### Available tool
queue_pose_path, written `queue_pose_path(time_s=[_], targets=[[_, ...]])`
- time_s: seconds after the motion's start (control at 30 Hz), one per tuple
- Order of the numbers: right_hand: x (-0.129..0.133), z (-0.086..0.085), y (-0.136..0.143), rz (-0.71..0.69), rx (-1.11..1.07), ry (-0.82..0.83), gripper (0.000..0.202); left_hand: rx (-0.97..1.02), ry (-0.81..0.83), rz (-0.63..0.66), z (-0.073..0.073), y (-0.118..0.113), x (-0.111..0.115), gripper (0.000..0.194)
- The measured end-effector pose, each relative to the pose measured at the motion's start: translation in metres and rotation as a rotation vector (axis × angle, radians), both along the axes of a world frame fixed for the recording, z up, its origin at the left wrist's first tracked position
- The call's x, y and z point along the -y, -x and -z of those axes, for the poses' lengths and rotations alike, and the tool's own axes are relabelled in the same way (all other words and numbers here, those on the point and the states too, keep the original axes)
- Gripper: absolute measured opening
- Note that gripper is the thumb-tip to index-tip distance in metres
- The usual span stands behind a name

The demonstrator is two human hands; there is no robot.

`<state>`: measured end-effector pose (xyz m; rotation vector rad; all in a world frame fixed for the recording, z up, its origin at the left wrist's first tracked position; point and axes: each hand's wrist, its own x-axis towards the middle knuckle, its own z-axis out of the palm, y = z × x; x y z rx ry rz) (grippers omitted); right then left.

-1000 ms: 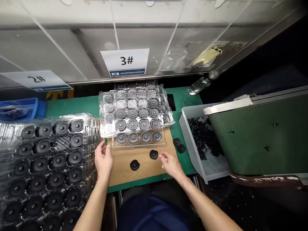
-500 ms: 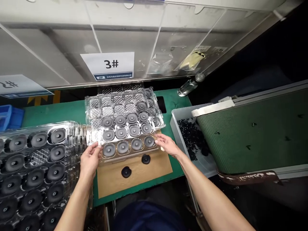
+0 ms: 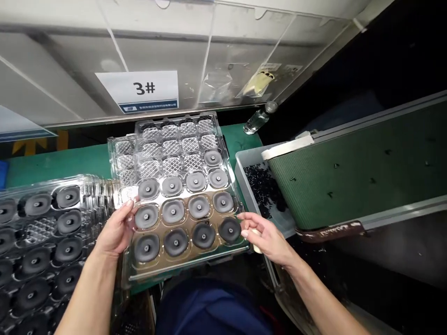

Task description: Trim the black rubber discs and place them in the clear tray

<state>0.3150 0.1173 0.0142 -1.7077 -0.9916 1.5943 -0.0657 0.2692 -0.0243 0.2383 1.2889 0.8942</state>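
Between my hands is a clear plastic blister tray (image 3: 188, 267), gripped by its left and right sides. Dark grey discs (image 3: 173, 211) with a small central stub fill its three nearest rows, and one more sits in the row behind. The far pockets show only crosshatched bottoms. My left hand (image 3: 117, 228) closes on the left edge, thumb on top. My right hand (image 3: 267, 237) pinches the right edge; a pale, cream-coloured item (image 3: 256, 242) shows under its fingers, its kind unclear. Another clear tray (image 3: 122, 148) lies partly hidden behind the held one.
A stack of filled clear trays (image 3: 52, 182) stands at left on the green table (image 3: 70, 163). To the right are a grey bin (image 3: 240, 160) of small black pieces and a green conveyor belt (image 3: 349, 177). A glass bottle (image 3: 258, 120) stands behind, before the panel.
The tray has come toward me, away from the tray behind it, and both hands have moved with it. It now covers the brown sheet and the two loose black discs. My view has shifted right.
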Motion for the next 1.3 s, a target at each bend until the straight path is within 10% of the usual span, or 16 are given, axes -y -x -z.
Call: queue_pose_path(time_s=[0.27, 0.53, 1.3], targets=[[0.067, -0.097, 0.016, 0.148, -0.121, 0.074, 0.044, 0.139, -0.068, 0.102, -0.041, -0.012, 0.015, 0.053], [0.093, -0.151, 0.047, 0.404, -0.208, 0.153, 0.063, 0.190, -0.089, 0.147, -0.063, -0.020, 0.025, 0.053], [0.097, -0.158, 0.065, 0.436, -0.210, 0.168, 0.069, 0.258, -0.094, 0.124, -0.070, -0.003, 0.038, 0.053]])
